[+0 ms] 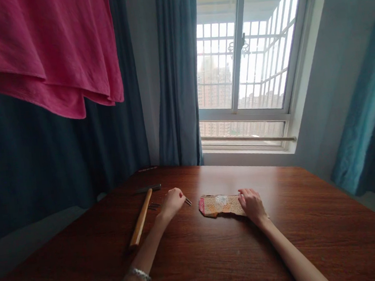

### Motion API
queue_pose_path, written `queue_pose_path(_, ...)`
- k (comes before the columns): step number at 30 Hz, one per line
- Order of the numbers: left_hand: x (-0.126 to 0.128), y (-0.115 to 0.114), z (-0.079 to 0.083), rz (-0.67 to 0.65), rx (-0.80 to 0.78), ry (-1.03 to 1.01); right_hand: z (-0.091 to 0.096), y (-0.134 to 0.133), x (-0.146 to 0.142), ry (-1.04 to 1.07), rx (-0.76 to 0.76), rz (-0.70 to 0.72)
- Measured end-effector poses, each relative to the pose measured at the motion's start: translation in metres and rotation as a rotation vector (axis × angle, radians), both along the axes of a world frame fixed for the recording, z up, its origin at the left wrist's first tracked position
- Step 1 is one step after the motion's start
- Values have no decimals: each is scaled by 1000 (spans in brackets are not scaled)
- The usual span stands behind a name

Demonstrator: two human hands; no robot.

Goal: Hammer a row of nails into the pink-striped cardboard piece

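Brown wood-grain table (220, 257) bearing a hammer (144, 217), slim dark pieces (154, 205), a patterned strip (219, 205)

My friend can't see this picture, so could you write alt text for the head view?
A person's left hand pinches thin metal pins over a brown table, while the right hand rests on a ragged, spotted strip. A wooden-handled hammer lies to their left; a window is behind the table.

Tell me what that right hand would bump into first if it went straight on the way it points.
Past the patterned strip under the right hand, the way over the tabletop looks free; the first thing met would probably be the wall below the window, though depth is unclear.
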State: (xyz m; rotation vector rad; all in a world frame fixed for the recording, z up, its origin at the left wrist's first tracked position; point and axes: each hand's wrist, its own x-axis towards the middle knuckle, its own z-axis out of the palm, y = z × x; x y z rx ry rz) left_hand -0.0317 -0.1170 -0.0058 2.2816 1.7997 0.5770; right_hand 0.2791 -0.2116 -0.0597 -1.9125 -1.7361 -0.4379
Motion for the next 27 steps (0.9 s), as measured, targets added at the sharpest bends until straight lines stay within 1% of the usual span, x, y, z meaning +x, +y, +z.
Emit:
queue_pose_path(1,-16,0,3,65,-38,45,0,0,0,7,-3,3)
queue_pose_path(2,-30,0,5,113,-43,90,-1,0,-1,12,-12,7)
queue_pose_path(5,-65,1,10,240,-12,250,-2,-1,-4,19,-39,16)
queue_pose_path(7,-79,4,9,304,-16,337,-2,-2,-6,27,-49,13)
queue_pose_path(9,-87,8,5,328,-9,384,-2,-2,-7,37,-53,3)
queue_pose_path(13,-90,15,-8,314,-4,414,-2,-4,-6,49,-64,-2)
queue_pose_path(16,-89,18,-14,309,-19,420,-3,-5,-4,55,-73,-1)
queue_pose_path(18,-88,18,-14,319,-34,416,-4,-4,-3,60,-67,1)
queue_pose_path(24,-84,18,-7,329,-90,375,-7,-3,-1,78,-54,6)
queue_pose_path(27,-84,21,-7,330,-117,352,-7,-4,-1,90,-57,4)
